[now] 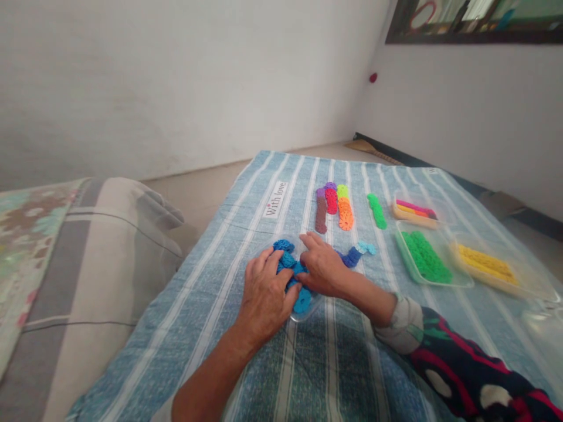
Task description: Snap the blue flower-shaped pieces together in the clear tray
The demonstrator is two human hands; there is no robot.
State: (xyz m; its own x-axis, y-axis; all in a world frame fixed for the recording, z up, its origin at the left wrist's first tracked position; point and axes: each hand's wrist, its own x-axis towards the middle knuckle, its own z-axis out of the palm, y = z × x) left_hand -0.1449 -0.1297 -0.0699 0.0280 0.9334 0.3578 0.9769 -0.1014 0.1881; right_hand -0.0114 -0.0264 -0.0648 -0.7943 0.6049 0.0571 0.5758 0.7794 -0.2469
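Blue discs (288,261) lie under the spread left hand (266,296) and right hand (323,269); pressing could tip their clear tray (303,313), scattering them.

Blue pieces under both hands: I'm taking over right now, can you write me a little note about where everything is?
Left hand: flat on the blue pieces in a clear tray.
Right hand: also pressing on them.
Whether either hand grips anything is unclear.
On the striped cloth: rows of brown, red and orange pieces, a green row, a short blue row.
Right side: trays of green pieces and yellow pieces.
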